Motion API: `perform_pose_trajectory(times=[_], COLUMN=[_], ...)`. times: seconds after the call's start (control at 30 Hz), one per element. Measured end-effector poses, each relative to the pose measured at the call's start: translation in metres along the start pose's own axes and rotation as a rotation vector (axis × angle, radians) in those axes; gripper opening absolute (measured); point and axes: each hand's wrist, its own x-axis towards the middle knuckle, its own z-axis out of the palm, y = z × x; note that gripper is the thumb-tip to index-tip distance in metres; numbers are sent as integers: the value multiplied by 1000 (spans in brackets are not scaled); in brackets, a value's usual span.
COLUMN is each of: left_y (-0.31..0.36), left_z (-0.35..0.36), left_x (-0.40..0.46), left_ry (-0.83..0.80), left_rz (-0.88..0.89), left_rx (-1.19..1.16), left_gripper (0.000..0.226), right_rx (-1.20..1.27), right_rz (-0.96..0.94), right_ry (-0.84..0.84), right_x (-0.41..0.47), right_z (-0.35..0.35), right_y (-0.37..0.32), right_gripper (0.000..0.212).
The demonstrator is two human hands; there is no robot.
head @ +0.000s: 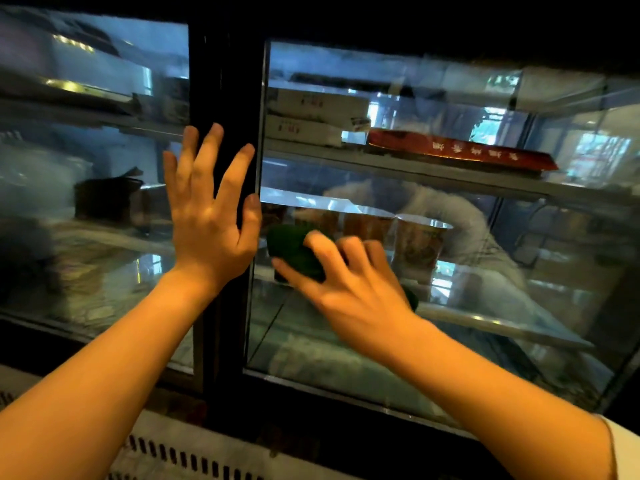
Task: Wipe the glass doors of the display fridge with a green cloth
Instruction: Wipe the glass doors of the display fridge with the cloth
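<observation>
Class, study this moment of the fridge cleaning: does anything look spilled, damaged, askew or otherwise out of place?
Nothing clearly stands out. The left hand rests flat, fingers spread, on the dark door frame, while the right hand presses the green cloth against the right glass door. Items behind the glass sit on their shelves; reflections blur the finer detail.

Dim, warm-lit scene; reflections glare on glass [381, 323], edges bowed.
</observation>
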Motion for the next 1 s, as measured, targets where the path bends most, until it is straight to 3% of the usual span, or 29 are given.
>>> perform_pose_trajectory(times=[0.3, 0.57, 0.77, 0.9, 1.0], left_y=[0, -17, -68, -109, -121], left_z=[-3, -29, -52, -57, -52], left_x=[3, 0, -5, -9, -17], left_ry=[-20, -142, 25, -107, -213], left_rz=[-30, -47, -239, -517, -586], left_rx=[-63, -456, -247, -62, -35], left_gripper=[50, 61, 51, 62, 69], right_rx=[-61, -44, -63, -91, -126], right_rz=[188, 361, 284, 248, 227], right_ry=[118, 332, 434, 487, 479], right_x=[55, 104, 166, 192, 200], right_z=[-31, -34, -32, -31, -28], right_y=[58, 67, 51, 32, 20], right_gripper=[73, 62, 57, 51, 56])
